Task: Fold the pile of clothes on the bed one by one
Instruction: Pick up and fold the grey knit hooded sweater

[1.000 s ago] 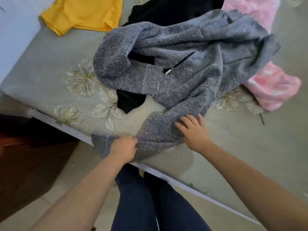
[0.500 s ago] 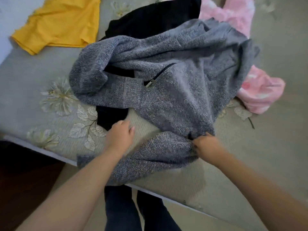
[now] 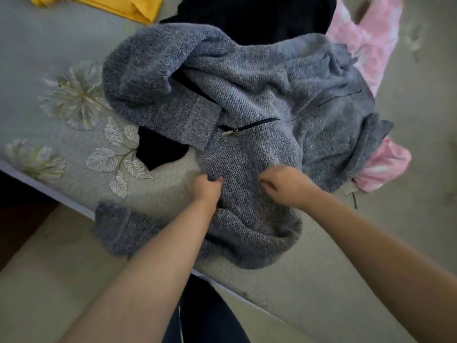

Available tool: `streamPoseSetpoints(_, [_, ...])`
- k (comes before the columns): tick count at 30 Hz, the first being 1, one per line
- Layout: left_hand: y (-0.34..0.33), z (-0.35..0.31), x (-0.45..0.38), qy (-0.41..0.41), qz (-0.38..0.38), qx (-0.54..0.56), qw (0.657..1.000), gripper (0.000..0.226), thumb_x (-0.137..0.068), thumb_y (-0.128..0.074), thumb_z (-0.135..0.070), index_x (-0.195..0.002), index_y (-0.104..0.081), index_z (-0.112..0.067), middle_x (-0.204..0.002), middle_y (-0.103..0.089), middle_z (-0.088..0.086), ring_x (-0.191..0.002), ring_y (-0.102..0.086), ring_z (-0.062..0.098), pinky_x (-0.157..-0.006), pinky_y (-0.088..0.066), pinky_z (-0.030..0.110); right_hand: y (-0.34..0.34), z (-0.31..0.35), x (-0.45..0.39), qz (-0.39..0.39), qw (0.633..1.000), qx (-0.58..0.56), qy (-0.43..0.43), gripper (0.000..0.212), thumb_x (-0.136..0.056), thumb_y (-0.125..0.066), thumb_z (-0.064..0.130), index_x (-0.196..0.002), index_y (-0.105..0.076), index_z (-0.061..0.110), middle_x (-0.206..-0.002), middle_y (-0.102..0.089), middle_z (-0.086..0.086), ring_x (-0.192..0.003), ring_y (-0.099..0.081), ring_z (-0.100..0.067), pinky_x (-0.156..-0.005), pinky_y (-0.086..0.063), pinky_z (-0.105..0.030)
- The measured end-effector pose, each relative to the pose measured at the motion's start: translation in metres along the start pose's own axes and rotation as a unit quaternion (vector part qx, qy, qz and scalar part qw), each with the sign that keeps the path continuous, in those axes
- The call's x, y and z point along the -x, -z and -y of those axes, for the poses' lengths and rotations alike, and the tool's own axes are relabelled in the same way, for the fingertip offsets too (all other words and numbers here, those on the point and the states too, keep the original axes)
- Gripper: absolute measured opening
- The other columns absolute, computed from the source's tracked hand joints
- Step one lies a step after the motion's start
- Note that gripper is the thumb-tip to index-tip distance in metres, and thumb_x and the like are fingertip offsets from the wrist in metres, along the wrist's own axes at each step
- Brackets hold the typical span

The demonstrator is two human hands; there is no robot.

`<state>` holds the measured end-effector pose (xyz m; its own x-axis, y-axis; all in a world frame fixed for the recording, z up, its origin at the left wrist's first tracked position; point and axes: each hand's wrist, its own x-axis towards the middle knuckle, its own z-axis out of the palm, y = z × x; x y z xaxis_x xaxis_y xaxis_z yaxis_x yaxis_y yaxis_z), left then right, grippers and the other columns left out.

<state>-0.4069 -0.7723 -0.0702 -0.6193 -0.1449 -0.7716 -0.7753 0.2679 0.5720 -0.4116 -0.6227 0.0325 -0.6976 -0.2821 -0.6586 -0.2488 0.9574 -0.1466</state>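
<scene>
A grey knit zip jacket (image 3: 259, 95) lies crumpled on the bed (image 3: 371, 243), one sleeve hanging over the near edge. My left hand (image 3: 206, 188) pinches the grey fabric below the zip pocket. My right hand (image 3: 284, 185) is closed on the same fabric a little to the right. Under the jacket lies a black garment (image 3: 259, 18), a corner of it showing at the left. A pink garment (image 3: 380, 167) sticks out on the right side. A yellow garment (image 3: 118, 6) lies at the far left.
The bed has a grey cover with embroidered flowers (image 3: 74, 95) on its left part. Its near edge runs diagonally in front of my legs (image 3: 205, 318). A beige floor (image 3: 49, 280) and dark furniture (image 3: 17, 214) lie at the lower left.
Both hands have left the sleeve and moved up and together onto the jacket's body below the zip pocket, now gripping it. The sleeve has bunched at the bed's edge.
</scene>
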Motion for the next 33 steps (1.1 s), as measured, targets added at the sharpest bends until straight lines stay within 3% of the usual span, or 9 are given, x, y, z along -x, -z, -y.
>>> streamPoseSetpoints(3, [0.011,0.005,0.002,0.006,-0.032,0.085,0.996,0.013,-0.088,-0.055,-0.01,-0.092,-0.063,-0.001,-0.09,-0.063,0.018,-0.084,-0.057,0.025,-0.071,-0.041,0.031,0.032,-0.004,-0.033,-0.136,0.988,0.069,0.012,0.033,-0.091,-0.044,0.009,-0.123,-0.055,0.007,-0.119,-0.057,-0.012,-0.114,-0.048,-0.028,-0.095,-0.037,-0.04])
streamPoseSetpoints(10, [0.123,0.066,0.033,-0.04,-0.082,0.06,0.994,0.011,-0.086,-0.06,-0.009,-0.081,-0.066,-0.001,-0.073,-0.061,0.008,-0.074,-0.054,0.019,-0.062,-0.037,0.028,0.081,0.072,-0.134,-0.19,0.959,0.194,0.085,0.06,-0.09,-0.049,0.011,-0.143,-0.025,0.023,-0.15,-0.022,-0.007,-0.138,-0.016,-0.026,-0.108,-0.013,-0.045])
streamPoseSetpoints(14, [0.163,0.071,0.031,-0.038,-0.132,-0.009,0.99,0.015,-0.088,-0.057,-0.012,-0.075,-0.061,-0.005,-0.065,-0.055,0.004,-0.066,-0.049,0.018,-0.054,-0.022,0.027,0.091,0.13,-0.187,-0.139,0.918,0.345,0.138,0.069,-0.092,-0.05,0.017,-0.145,-0.01,0.035,-0.155,0.008,-0.005,-0.141,0.008,-0.03,-0.11,0.002,-0.057])
streamPoseSetpoints(17, [0.173,0.062,0.02,-0.018,-0.164,-0.032,0.986,0.016,-0.09,-0.054,-0.015,-0.075,-0.056,-0.009,-0.059,-0.047,-0.005,-0.059,-0.046,0.012,-0.049,-0.024,0.027,0.1,0.159,-0.216,-0.076,0.89,0.441,0.086,0.036,-0.095,-0.043,0.021,-0.131,-0.046,0.025,-0.148,-0.026,-0.012,-0.137,-0.014,-0.034,-0.11,0.0,-0.057])
streamPoseSetpoints(20, [0.173,0.038,0.011,-0.018,-0.198,-0.013,0.98,0.024,-0.092,-0.05,-0.016,-0.101,-0.06,0.004,-0.079,-0.06,0.01,-0.083,-0.057,0.027,-0.064,-0.039,0.032,0.111,0.167,-0.225,-0.031,0.859,0.504,0.089,0.025,-0.094,-0.042,0.014,-0.102,-0.065,0.017,-0.11,-0.06,-0.005,-0.115,-0.044,-0.03,-0.111,-0.004,-0.053])
streamPoseSetpoints(23, [0.175,0.01,0.005,-0.036,-0.215,-0.03,0.975,0.026,-0.094,-0.046,-0.016,-0.098,-0.054,0.008,-0.069,-0.052,0.008,-0.072,-0.053,0.03,-0.054,-0.031,0.031,0.129,0.152,-0.217,-0.051,0.866,0.488,0.097,0.02,-0.091,-0.045,0.01,-0.087,-0.063,0.014,-0.098,-0.062,-0.003,-0.103,-0.05,-0.029,-0.112,-0.006,-0.05])
streamPoseSetpoints(26, [0.175,-0.03,0.002,-0.105,-0.228,-0.094,0.963,0.025,-0.095,-0.044,-0.016,-0.102,-0.055,0.005,-0.084,-0.058,0.013,-0.079,-0.052,0.03,-0.06,-0.027,0.029,0.151,0.12,-0.195,-0.079,0.882,0.464,0.037,0.017,-0.089,-0.047,0.009,-0.089,-0.063,0.013,-0.101,-0.06,-0.007,-0.104,-0.05,-0.031,-0.111,-0.011,-0.048])
streamPoseSetpoints(29, [0.163,-0.08,-0.006,-0.207,-0.233,-0.158,0.937,0.02,-0.094,-0.045,-0.016,-0.093,-0.057,0.001,-0.091,-0.059,0.016,-0.08,-0.052,0.029,-0.062,-0.029,0.03,0.17,0.067,-0.16,-0.113,0.895,0.425,-0.076,0.019,-0.086,-0.049,0.008,-0.092,-0.065,0.015,-0.098,-0.062,-0.007,-0.1,-0.053,-0.029,-0.106,-0.021,-0.046])
streamPoseSetpoints(33, [0.144,-0.11,-0.015,-0.227,-0.159,-0.336,0.9,0.013,-0.088,-0.05,-0.011,-0.095,-0.056,-0.003,-0.098,-0.059,0.015,-0.091,-0.056,0.031,-0.071,-0.042,0.037,0.163,-0.01,-0.107,-0.095,0.886,0.362,-0.273,0.021,-0.086,-0.05,0.013,-0.101,-0.064,0.017,-0.102,-0.065,-0.003,-0.099,-0.057,-0.024,-0.097,-0.032,-0.038])
